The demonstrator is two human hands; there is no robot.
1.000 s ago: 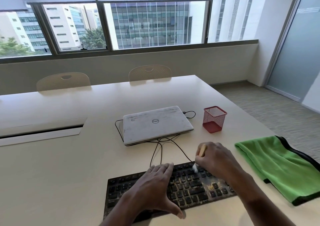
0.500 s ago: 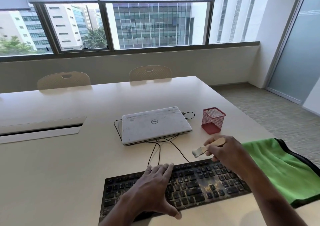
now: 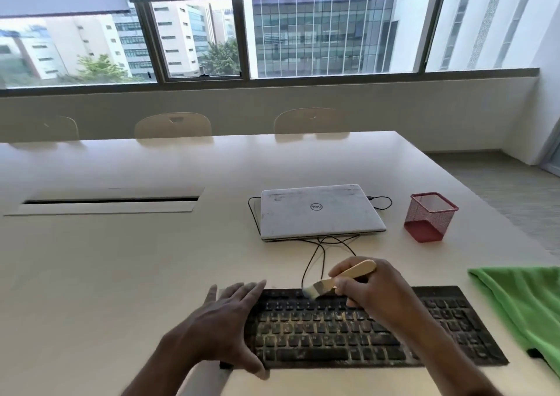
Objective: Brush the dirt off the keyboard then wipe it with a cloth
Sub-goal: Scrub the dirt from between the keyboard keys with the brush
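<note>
A black keyboard [image 3: 327, 332] with pale dirt between its keys lies near the table's front edge. My left hand [image 3: 224, 320] rests flat on its left end, fingers straight and spread. My right hand [image 3: 375, 289] grips the wooden handle of a small brush [image 3: 336, 280]. The brush's pale bristles point left and touch the keyboard's top row near the middle. A green cloth [image 3: 521, 301] with a black edge lies to the right of the keyboard.
A closed white laptop [image 3: 318, 210] sits behind the keyboard with black cables [image 3: 315, 256] running toward it. A red mesh pen cup [image 3: 430, 217] stands to its right. A cable slot [image 3: 109, 200] is set into the table [image 3: 121, 274] at left. Chairs [image 3: 172, 124] line the far side.
My right hand has brought the brush down and left, from above the keyboard's right part to its top row. My left hand has slid to the keyboard's left end. The view shifted left.
</note>
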